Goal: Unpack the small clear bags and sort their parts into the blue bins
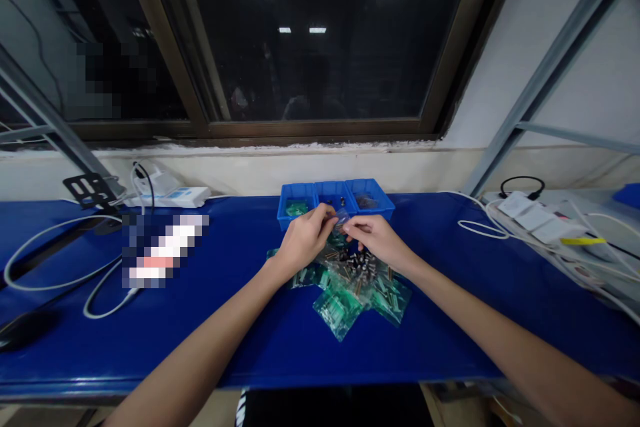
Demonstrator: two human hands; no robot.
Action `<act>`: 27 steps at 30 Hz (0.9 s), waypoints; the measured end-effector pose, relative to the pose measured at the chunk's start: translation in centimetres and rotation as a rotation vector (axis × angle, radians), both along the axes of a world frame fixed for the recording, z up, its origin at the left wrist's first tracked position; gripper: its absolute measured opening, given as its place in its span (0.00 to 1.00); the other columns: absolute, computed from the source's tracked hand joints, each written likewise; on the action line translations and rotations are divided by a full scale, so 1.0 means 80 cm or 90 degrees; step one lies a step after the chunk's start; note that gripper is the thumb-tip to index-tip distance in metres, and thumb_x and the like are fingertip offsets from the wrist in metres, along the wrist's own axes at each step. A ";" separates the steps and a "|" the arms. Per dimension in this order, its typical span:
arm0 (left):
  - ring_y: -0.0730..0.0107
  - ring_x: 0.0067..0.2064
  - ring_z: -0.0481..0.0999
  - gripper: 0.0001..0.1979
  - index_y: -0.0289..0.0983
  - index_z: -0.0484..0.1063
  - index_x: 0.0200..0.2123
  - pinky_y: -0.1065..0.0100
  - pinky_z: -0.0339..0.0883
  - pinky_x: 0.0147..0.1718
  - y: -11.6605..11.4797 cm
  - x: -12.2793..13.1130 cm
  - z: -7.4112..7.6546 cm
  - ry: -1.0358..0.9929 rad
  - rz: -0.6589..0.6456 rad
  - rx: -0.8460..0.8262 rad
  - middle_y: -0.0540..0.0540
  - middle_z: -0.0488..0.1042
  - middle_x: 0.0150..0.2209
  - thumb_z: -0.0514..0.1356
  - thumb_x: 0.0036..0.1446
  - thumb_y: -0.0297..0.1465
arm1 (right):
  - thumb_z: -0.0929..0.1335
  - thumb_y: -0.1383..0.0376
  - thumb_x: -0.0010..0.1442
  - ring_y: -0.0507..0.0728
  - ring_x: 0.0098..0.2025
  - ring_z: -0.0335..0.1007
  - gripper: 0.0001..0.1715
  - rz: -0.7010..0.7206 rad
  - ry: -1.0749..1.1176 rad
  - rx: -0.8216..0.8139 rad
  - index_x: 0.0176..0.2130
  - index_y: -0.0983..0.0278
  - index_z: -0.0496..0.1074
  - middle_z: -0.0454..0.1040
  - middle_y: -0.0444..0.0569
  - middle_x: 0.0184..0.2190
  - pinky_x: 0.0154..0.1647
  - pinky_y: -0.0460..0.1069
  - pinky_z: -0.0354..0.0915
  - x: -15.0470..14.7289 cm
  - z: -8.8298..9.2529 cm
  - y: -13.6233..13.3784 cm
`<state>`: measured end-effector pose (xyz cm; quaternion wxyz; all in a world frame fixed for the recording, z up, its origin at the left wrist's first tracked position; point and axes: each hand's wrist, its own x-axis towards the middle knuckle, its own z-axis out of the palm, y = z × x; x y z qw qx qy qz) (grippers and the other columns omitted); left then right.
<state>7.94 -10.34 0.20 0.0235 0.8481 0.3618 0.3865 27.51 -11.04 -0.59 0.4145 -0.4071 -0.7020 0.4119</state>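
Between my two hands is a small clear plastic bag (342,219). My left hand (309,233) pinches one side of it, fingers closed. On the other side, my right hand (375,237) grips the bag between thumb and fingers. What lies inside the bag is too small to make out. Below the hands spreads a pile of loose screws (361,267), some black-headed, some copper-coloured. Green-tinted plastic packets (338,310) with pale pieces inside lie around and under the pile. Right behind the hands stand three joined blue bins (286,220).
The left bin holds green packets (297,207); the right one has thin dark pieces (367,201). A blurred-out phone-like object (167,250) and cables lie left on the blue table (240,353). Power strips (535,217) sit at right, beside a metal frame (540,80).
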 end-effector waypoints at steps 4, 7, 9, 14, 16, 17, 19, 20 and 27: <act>0.70 0.32 0.74 0.08 0.38 0.62 0.49 0.70 0.65 0.30 0.000 0.000 0.002 -0.016 -0.007 -0.031 0.50 0.73 0.32 0.52 0.68 0.31 | 0.68 0.57 0.60 0.58 0.37 0.75 0.13 0.000 0.050 -0.028 0.42 0.62 0.72 0.75 0.49 0.34 0.22 0.46 0.65 -0.002 0.001 -0.002; 0.70 0.32 0.74 0.09 0.38 0.62 0.50 0.71 0.65 0.29 -0.002 0.001 0.005 -0.017 -0.032 -0.048 0.51 0.72 0.31 0.51 0.68 0.31 | 0.69 0.58 0.59 0.58 0.36 0.76 0.17 -0.012 0.100 -0.031 0.46 0.61 0.67 0.75 0.49 0.35 0.22 0.46 0.65 -0.003 0.004 -0.002; 0.69 0.34 0.75 0.09 0.38 0.63 0.49 0.70 0.67 0.31 -0.005 0.002 0.007 -0.010 -0.050 -0.042 0.48 0.73 0.34 0.50 0.68 0.31 | 0.70 0.58 0.58 0.56 0.32 0.76 0.15 -0.033 0.139 -0.032 0.41 0.60 0.64 0.75 0.45 0.30 0.22 0.46 0.63 -0.004 0.005 -0.002; 0.68 0.36 0.74 0.15 0.37 0.63 0.52 0.66 0.71 0.34 -0.013 0.003 0.011 0.070 -0.095 -0.027 0.42 0.71 0.46 0.55 0.62 0.31 | 0.72 0.60 0.54 0.53 0.28 0.73 0.14 -0.063 0.223 -0.076 0.34 0.61 0.64 0.73 0.42 0.25 0.23 0.45 0.61 -0.002 0.007 -0.002; 0.68 0.37 0.74 0.18 0.37 0.64 0.53 0.65 0.73 0.35 -0.015 0.002 0.010 0.100 -0.087 -0.019 0.42 0.70 0.48 0.56 0.60 0.31 | 0.72 0.61 0.53 0.53 0.29 0.73 0.12 -0.053 0.236 -0.108 0.36 0.62 0.68 0.74 0.44 0.27 0.24 0.45 0.61 0.000 0.007 -0.002; 0.68 0.37 0.75 0.17 0.37 0.64 0.53 0.65 0.73 0.35 -0.014 0.002 0.009 0.106 -0.076 -0.011 0.42 0.70 0.48 0.56 0.61 0.31 | 0.72 0.61 0.53 0.53 0.30 0.73 0.11 -0.049 0.239 -0.123 0.37 0.63 0.70 0.75 0.45 0.29 0.25 0.46 0.61 0.001 0.007 -0.002; 0.68 0.40 0.75 0.14 0.38 0.66 0.52 0.65 0.74 0.36 -0.012 0.001 0.007 0.102 -0.049 0.010 0.42 0.70 0.48 0.54 0.64 0.31 | 0.71 0.62 0.55 0.54 0.33 0.74 0.10 -0.035 0.236 -0.148 0.38 0.64 0.73 0.76 0.48 0.31 0.26 0.46 0.62 0.003 0.007 -0.002; 0.67 0.41 0.75 0.12 0.38 0.67 0.51 0.65 0.74 0.37 -0.011 0.001 0.006 0.094 -0.034 0.022 0.43 0.70 0.48 0.53 0.65 0.32 | 0.70 0.62 0.55 0.55 0.34 0.74 0.11 -0.023 0.230 -0.158 0.39 0.64 0.74 0.77 0.50 0.33 0.27 0.47 0.62 0.003 0.007 -0.002; 0.67 0.40 0.77 0.13 0.37 0.73 0.45 0.66 0.73 0.39 -0.002 -0.001 0.002 0.070 0.008 0.052 0.44 0.75 0.41 0.50 0.69 0.34 | 0.68 0.59 0.58 0.58 0.35 0.74 0.11 -0.026 -0.008 0.003 0.38 0.62 0.77 0.78 0.52 0.36 0.22 0.48 0.65 0.007 0.009 0.000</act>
